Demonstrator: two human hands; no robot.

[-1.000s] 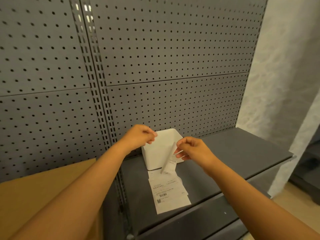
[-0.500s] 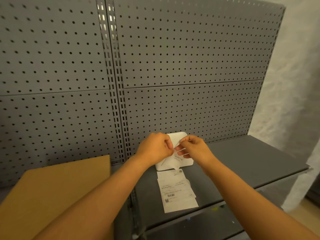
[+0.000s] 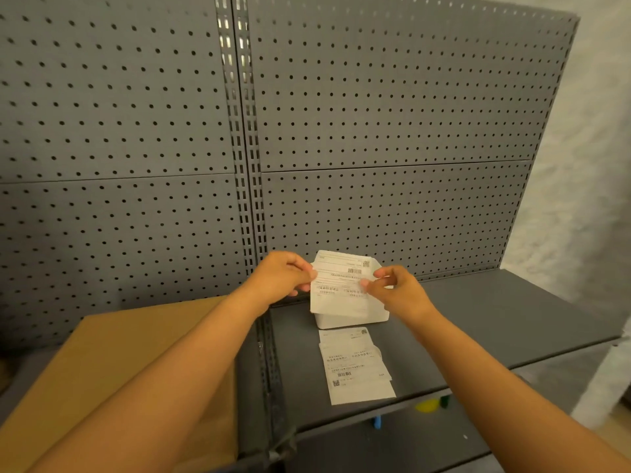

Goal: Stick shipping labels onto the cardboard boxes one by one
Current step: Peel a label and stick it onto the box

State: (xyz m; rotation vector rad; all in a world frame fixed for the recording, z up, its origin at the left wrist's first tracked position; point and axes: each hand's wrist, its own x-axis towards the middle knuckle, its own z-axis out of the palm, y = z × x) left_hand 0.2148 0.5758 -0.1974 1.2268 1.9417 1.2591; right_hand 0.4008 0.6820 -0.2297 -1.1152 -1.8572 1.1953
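Head view: shipping label held upright over white box on grey shelf; thin, limp, sticky-backed paper by the look of it, best taken at opposite edges and kept taut; left hand pinching left edge, right hand pinching right edge, forearms converging; spare labels lying in front; cardboard box at left, not yet labelled.

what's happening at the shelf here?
A person holds one shipping label with both hands: left hand at its left edge, right hand at its right, above a white box on the grey shelf. More labels lie on the shelf in front of it. A cardboard box sits to the left, with no label visible on it.
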